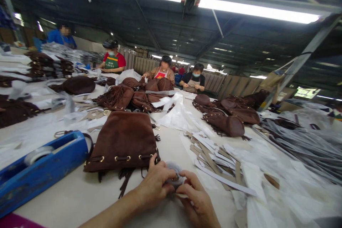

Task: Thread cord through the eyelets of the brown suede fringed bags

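Note:
My left hand [156,181] and my right hand [196,196] meet just in front of me, fingers closed from both sides on a small greyish bundle in translucent plastic wrap [174,173]. What the wrap covers is too blurred and hidden to tell. Directly behind my left hand lies a brown drawstring bag [124,137], its row of gold eyelets facing me and dark fringe showing beneath. The left fingers are close to the bag's near right corner; whether they touch it I cannot tell.
A blue tape dispenser [50,167] stands at the left. Paper and card strips [216,160] and loose white plastic [267,192] lie on the right. More brown bags [152,92] are heaped farther back. Several masked co-workers [196,78] work across the table [104,196]. Grey wrapped straps [296,146] lie far right.

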### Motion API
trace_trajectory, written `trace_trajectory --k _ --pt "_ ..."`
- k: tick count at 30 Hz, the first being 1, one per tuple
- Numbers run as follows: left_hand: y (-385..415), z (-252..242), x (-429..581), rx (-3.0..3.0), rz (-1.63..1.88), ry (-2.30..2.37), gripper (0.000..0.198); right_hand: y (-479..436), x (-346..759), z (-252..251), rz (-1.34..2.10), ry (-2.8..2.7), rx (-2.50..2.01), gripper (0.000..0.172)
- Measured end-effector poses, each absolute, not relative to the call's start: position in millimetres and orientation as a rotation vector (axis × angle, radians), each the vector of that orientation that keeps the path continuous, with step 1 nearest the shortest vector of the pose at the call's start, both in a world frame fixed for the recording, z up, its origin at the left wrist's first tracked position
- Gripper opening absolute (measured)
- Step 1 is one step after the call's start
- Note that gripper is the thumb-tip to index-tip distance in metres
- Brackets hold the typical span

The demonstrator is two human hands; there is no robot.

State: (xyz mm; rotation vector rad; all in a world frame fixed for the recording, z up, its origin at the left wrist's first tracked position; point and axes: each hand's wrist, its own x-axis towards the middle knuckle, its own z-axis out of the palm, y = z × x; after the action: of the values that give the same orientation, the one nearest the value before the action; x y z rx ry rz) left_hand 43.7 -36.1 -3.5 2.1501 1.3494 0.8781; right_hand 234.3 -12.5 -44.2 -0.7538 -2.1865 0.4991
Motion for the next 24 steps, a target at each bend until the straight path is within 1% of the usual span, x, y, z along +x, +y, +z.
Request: trace_trajectory --k 4,7,10,13,22,24 --pt "-34.2 -7.7 42.9 2.208 0.835 1.358 0.014 -12.2 234.6 -46.9 0.403 -2.220 -0.609 0.029" --pt "-33.3 -11.5 42.7 2.215 0.825 1.389 0.012 -12.8 232.8 -50.6 0.316 -2.197 -0.593 0.032" --pt "-33.2 -14.6 43.2 2.232 0.829 1.380 0.017 -12.7 231.5 -55.3 0.215 -2.208 -0.609 0.026" --pt "-33.7 -16.5 43.2 2.262 0.832 1.358 0.020 -12.8 231.1 -57.0 0.188 -2.241 -0.624 0.020" --pt "-43.2 -12.3 38.9 2.274 0.861 1.258 0.028 -17.9 230.8 -45.4 0.194 -2.243 -0.645 0.017" --pt "-43.3 -15.0 41.9 2.274 0.890 1.287 0.025 -19.1 231.2 -41.4 0.195 -2.236 -0.650 0.017"
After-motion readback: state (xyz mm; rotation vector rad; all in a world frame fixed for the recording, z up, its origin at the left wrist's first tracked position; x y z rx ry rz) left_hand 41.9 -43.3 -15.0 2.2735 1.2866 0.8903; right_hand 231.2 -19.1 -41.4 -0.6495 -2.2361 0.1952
